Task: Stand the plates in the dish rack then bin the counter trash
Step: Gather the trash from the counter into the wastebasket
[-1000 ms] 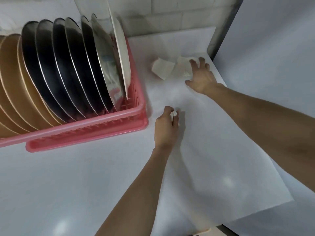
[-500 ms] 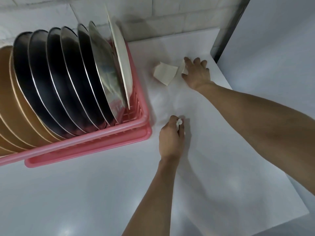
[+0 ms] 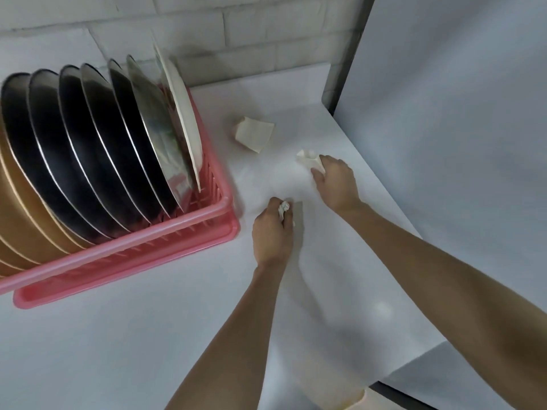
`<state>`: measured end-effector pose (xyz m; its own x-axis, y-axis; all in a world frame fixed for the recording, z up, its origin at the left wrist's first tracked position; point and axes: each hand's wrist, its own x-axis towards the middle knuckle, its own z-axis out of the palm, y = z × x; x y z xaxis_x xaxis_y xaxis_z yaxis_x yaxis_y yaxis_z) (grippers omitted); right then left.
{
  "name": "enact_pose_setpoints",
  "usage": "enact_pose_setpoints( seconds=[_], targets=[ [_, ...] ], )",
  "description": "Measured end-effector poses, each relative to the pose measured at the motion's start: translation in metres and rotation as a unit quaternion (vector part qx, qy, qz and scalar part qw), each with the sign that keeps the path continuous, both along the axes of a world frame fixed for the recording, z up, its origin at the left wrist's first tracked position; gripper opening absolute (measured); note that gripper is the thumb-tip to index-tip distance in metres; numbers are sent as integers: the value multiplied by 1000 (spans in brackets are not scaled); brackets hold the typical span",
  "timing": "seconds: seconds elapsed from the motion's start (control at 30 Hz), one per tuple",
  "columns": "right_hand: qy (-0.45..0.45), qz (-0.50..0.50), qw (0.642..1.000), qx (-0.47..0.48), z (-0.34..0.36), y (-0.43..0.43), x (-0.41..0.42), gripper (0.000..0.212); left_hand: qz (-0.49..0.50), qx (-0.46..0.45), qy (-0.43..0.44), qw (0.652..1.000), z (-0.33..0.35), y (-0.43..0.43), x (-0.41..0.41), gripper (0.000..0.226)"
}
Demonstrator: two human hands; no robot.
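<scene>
Several plates (image 3: pixel 97 149), gold, dark metal and one white, stand on edge in the pink dish rack (image 3: pixel 154 247) at the left. My left hand (image 3: pixel 272 232) grips a small crumpled white paper wad (image 3: pixel 284 209) just right of the rack's front corner. My right hand (image 3: pixel 336 180) pinches a crumpled cream paper scrap (image 3: pixel 307 158) on the white counter (image 3: pixel 148 335). A folded cream paper piece (image 3: pixel 254 136) lies loose behind both hands, near the rack's far end.
A white tiled wall (image 3: pixel 236 34) closes the back. A dark post (image 3: pixel 349 60) and a white panel (image 3: pixel 458 128) bound the counter on the right. The counter's front right edge runs diagonally, with a cream object (image 3: pixel 355 402) peeking below it.
My right hand has drawn back toward me from the far paper pieces, now holding one crumpled scrap. My left hand keeps its wad. The view has tilted up.
</scene>
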<state>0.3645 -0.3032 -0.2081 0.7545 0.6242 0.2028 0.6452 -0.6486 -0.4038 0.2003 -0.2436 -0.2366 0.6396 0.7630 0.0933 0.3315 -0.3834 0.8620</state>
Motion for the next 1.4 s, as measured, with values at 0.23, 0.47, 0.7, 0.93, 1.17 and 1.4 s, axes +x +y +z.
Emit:
enact_pose_setpoints(
  seconds=[0.23,0.47,0.7,0.93,1.17,1.4],
  targets=[
    [88,-49,990,98,20,-70,-56,56,-43,21,10,999,7,-5,-12,37],
    [149,-107,967,176,32,-134,-113,49,-73,-183,-83,977,19,-34,-42,26],
    [245,-164,922,252,40,-206,-190,29,-157,-218,-34,963,38,-95,-103,21],
    [304,-195,868,342,44,-299,-293,25,-215,-226,15,950,50,-173,-181,21],
    [339,-275,837,329,20,-378,-398,28,-250,-207,81,942,34,-247,-263,21],
    [366,-332,806,326,-15,-425,-487,28,-255,-200,154,933,13,-287,-332,21]
  ],
)
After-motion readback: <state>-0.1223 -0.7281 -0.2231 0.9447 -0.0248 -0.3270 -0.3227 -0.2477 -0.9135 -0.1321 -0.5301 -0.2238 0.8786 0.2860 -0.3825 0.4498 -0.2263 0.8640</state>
